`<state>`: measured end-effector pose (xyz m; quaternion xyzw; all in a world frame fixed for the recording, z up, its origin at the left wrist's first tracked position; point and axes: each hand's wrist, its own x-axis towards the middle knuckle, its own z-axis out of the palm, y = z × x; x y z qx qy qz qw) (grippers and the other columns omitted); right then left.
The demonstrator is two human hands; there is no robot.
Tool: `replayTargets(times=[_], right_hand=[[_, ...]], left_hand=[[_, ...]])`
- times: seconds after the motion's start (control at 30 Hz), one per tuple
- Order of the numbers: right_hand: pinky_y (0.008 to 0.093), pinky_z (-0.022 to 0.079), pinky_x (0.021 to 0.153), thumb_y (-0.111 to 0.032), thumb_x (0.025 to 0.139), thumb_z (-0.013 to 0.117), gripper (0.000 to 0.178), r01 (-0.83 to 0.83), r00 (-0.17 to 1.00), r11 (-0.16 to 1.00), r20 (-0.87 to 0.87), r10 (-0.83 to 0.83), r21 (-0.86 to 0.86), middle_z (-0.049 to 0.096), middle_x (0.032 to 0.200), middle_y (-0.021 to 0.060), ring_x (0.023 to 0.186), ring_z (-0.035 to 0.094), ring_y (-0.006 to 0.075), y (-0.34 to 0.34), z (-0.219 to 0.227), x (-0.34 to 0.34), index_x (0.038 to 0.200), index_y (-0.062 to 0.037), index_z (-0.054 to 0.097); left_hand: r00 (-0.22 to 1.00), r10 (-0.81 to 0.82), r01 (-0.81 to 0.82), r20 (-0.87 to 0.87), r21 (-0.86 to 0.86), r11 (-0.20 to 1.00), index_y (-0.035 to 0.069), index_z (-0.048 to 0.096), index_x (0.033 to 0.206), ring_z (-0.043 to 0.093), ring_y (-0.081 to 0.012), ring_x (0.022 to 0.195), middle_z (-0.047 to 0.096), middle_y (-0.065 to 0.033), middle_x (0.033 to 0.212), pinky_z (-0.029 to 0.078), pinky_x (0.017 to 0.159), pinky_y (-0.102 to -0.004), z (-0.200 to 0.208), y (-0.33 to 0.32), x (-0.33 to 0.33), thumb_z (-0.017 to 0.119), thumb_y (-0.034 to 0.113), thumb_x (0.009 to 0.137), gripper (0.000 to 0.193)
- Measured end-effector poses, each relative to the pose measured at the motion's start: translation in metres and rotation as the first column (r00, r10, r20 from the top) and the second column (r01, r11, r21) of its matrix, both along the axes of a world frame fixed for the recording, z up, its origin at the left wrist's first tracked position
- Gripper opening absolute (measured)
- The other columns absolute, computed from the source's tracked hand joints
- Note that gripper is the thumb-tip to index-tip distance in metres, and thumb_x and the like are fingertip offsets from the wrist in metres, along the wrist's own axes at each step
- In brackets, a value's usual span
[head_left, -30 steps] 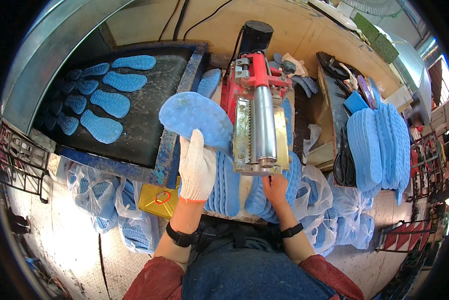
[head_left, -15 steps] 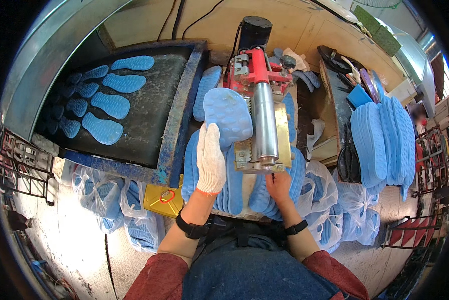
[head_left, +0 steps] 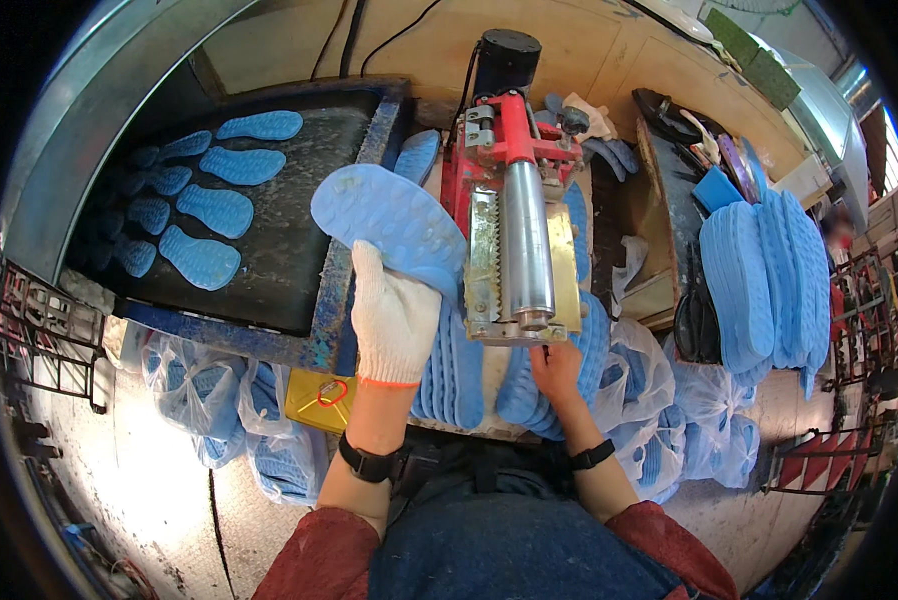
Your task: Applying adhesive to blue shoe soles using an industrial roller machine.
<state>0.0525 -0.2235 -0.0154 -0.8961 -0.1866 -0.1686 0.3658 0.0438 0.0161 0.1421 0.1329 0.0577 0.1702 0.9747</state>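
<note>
A white knit glove with an orange cuff covers my left hand, which is closed on the lower edge of a blue shoe sole. The sole is tilted, its right end against the left side of a red machine with a shiny metal roller and toothed plate. My bare right hand is at the machine's front end, below the roller. Its fingers are curled and partly hidden under the metal edge; what they hold cannot be seen. Rows of blue soles stand on edge below the machine.
On the left, a blue-framed black belt carries several blue soles. Stacked soles stand on a side table at the right. Plastic bags of soles and a yellow can sit lower down.
My left hand has moved left and turned the sole from upright to slanting, with its far end swung left toward the belt. My right hand stays at the machine's front.
</note>
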Motion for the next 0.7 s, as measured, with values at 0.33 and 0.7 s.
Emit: replayTargets(times=[0.33, 0.7], right_hand=[[0.0463, 0.042, 0.054, -0.014, 0.079, 0.066, 0.022, 0.024, 0.999, 1.0, -0.028, -0.024, 0.0, 0.054, 0.066, 0.0157, 0.063, 0.056, 0.0378, 0.0, -0.001, 0.0, 0.069, -0.0031, 0.05], [0.0464, 0.042, 0.054, -0.013, 0.079, 0.065, 0.022, 0.003, 1.0, 1.0, -0.001, -0.003, 0.029, 0.053, 0.066, 0.016, 0.063, 0.055, 0.0378, 0.0, 0.002, 0.0, 0.067, -0.0036, 0.049]], left_hand=[[0.981, -0.067, 0.117, -0.18, 0.287, 0.951, 0.001, 0.043, 0.135, 0.044, -0.0243, 0.125, 0.049, -0.0096, 0.134, 0.029, 0.11, -0.0369, -0.016, -0.03, -0.031, 0.042, 0.039, 0.103, 0.049], [0.912, 0.357, 0.032, -0.204, 0.9, 0.435, -0.004, 0.058, 0.098, 0.05, -0.0196, 0.084, 0.057, -0.0097, 0.091, 0.041, 0.081, -0.0326, -0.009, -0.031, -0.006, 0.044, 0.033, 0.102, 0.04]])
